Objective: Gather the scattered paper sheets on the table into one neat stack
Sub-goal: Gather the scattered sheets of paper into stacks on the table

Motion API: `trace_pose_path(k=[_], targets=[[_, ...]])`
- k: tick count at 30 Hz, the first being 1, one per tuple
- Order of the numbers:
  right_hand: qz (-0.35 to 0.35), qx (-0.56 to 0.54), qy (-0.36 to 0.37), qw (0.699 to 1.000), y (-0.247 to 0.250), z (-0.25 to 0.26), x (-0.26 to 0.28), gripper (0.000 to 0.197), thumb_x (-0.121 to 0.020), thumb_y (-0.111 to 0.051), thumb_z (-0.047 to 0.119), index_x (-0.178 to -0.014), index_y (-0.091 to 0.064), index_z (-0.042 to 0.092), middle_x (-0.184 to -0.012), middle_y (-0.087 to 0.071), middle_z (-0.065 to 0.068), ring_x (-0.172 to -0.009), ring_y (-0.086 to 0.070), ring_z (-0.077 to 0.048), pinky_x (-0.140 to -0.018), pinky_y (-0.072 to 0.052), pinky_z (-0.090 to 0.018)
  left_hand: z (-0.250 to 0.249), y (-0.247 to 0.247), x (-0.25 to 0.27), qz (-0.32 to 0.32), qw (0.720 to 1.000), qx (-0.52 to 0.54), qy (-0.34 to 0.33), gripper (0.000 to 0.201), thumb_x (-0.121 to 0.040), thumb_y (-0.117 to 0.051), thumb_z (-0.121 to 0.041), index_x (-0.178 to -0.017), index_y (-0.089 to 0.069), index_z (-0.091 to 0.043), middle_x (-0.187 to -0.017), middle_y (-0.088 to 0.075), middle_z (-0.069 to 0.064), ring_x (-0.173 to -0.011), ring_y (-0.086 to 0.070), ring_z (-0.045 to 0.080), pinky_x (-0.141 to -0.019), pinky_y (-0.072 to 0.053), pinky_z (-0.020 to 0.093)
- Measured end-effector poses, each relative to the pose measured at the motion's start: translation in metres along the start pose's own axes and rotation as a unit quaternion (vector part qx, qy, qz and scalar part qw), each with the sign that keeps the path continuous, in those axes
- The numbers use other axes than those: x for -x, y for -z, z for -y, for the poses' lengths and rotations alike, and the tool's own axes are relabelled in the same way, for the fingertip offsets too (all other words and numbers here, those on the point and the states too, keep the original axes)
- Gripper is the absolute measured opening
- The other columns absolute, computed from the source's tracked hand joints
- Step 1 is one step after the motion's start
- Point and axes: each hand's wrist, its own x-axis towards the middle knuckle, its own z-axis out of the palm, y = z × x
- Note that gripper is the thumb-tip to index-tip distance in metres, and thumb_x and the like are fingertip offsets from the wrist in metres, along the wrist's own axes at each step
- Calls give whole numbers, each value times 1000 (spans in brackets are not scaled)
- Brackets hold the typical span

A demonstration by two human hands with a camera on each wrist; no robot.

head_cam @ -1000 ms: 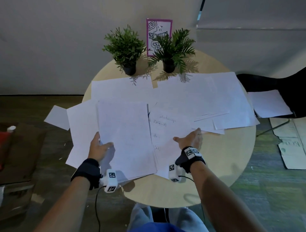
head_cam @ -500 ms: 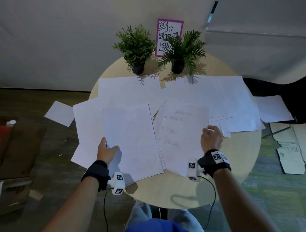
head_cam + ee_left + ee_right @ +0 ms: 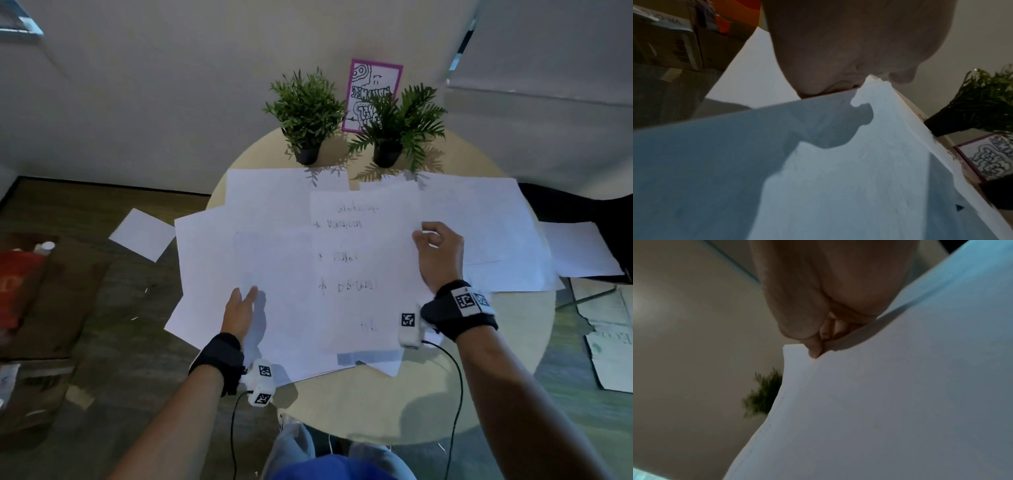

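White paper sheets lie scattered over a round wooden table [image 3: 376, 404]. My left hand [image 3: 246, 296] grips the left edge of a stack of sheets [image 3: 281, 335] at the table's near left; in the left wrist view that left hand [image 3: 869, 81] has its thumb over the stack's edge [image 3: 859, 162]. My right hand [image 3: 420, 236] pinches the right edge of a handwritten sheet [image 3: 359, 267], which lies across the stack. The right wrist view shows the right hand [image 3: 816, 347] pinching that sheet [image 3: 879, 402]. More loose sheets lie at the back left [image 3: 274, 192] and the right [image 3: 479, 212].
Two potted plants [image 3: 305, 109] [image 3: 397, 120] and a pink-framed card [image 3: 373, 78] stand at the table's far edge against the wall. One sheet lies on the floor to the left [image 3: 142, 234], another to the right [image 3: 579, 250]. Cardboard boxes [image 3: 51, 291] stand at the left.
My right hand took the handwritten sheet by its right edge, lifted it and carried it left over the stack. The left hand kept its hold on the stack.
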Motion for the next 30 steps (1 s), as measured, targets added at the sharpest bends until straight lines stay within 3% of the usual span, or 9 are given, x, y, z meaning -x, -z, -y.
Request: trace_pose_path(k=[2,5,8,11,14,16,18,25,30], targets=[[32,28,-15,999,-31,-10,9,8,-93,-65,22,-94,-66,30,-79,-71,4,-72,-63,-10,-63,-49,-28,1,3,-2,8,999,30,15,87,-90,-42,-68,-156,-16,-18,-163,-16,1,-149,-18,23,-121,-16,45],[60,69,-37,995,-74,-29,28,8,-91,-64,30,-87,-63,37,-81,-72,11,-78,-68,-14,-69,-57,-35,0,5,5,28,996,77,46,90,-87,-33,-76,-157,-14,-22,-164,-12,1,-151,-13,24,-121,-13,49],[80,122,-53,988,-106,-36,50,3,-95,-60,30,-97,-62,31,-90,-72,10,-83,-68,-16,-68,-49,-27,0,8,7,38,997,57,35,95,-85,-38,-78,-157,-10,-24,-165,-7,-1,-151,-11,23,-121,-14,50],[101,177,-53,978,-128,-46,65,2,-95,-58,32,-95,-57,34,-96,-74,11,-88,-69,-19,-80,-53,-34,2,7,6,40,999,33,2,91,-92,-54,-56,-157,-5,-14,-165,-7,2,-150,-14,24,-118,-20,43],[116,195,-60,972,-145,-54,71,7,-95,-57,31,-100,-61,28,-100,-75,7,-92,-69,-23,-84,-52,-36,3,0,6,18,1000,8,-10,66,-97,-60,-28,-149,-24,-7,-149,-33,9,-133,-40,27,-101,-39,35],[114,204,-57,971,-151,-56,74,10,-94,-59,33,-101,-62,26,-100,-75,6,-93,-69,-22,-86,-52,-36,5,-1,6,-3,999,-38,-34,36,-97,-58,-21,-125,-40,-9,-117,-51,0,-107,-49,21,-85,-42,29],[117,209,-45,970,-155,-57,78,19,-93,-62,39,-104,-65,24,-101,-74,6,-95,-68,-20,-88,-53,-37,6,1,5,-7,996,-71,-52,24,-99,-52,-14,-117,-36,-17,-97,-44,-12,-90,-47,11,-82,-39,26],[55,238,-17,969,-137,-63,76,45,-88,-59,52,-123,-58,25,-121,-61,4,-114,-58,-18,-95,-51,-43,13,1,-2,-15,989,-126,-75,15,-99,-49,-8,-111,-40,-8,-89,-46,-1,-73,-47,13,-47,-43,10],[-75,315,-151,934,-76,-76,68,57,-78,-72,53,-122,-52,23,-128,-56,-7,-120,-52,-31,-98,-46,-50,21,3,-15,-14,985,-159,-63,33,-98,-55,-18,-125,-41,-4,-119,-49,7,-114,-48,29,-88,-42,33]])
